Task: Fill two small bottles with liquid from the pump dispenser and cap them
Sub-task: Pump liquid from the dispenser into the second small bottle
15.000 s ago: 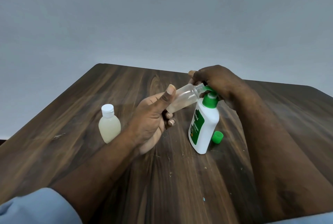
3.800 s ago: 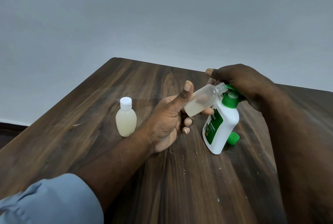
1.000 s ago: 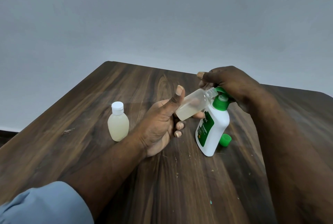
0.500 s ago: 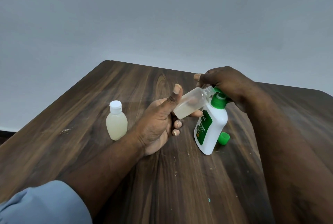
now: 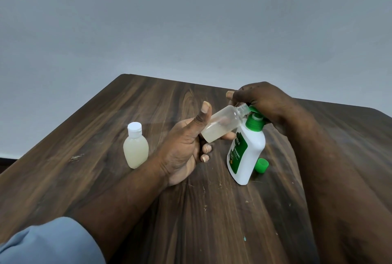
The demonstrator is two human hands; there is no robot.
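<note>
- Bench point(image 5: 89, 157), dark wood: is carrying every item.
- Right hand point(image 5: 261, 100): is curling over the dispenser's green pump head and gripping it from above.
- Left hand point(image 5: 184, 147): is holding the open bottle between thumb and fingers, above the bench.
- Dispenser point(image 5: 246, 153), white with a green label: is standing right of centre.
- Capped bottle point(image 5: 135, 149), white cap, full of pale liquid: is standing upright left of the left hand, apart from it.
- Open bottle point(image 5: 222, 123): is tilting, neck up at the pump spout, with pale liquid pooling in its lower end.
- Green cap point(image 5: 261, 165): is lying just right of the dispenser's base.
</note>
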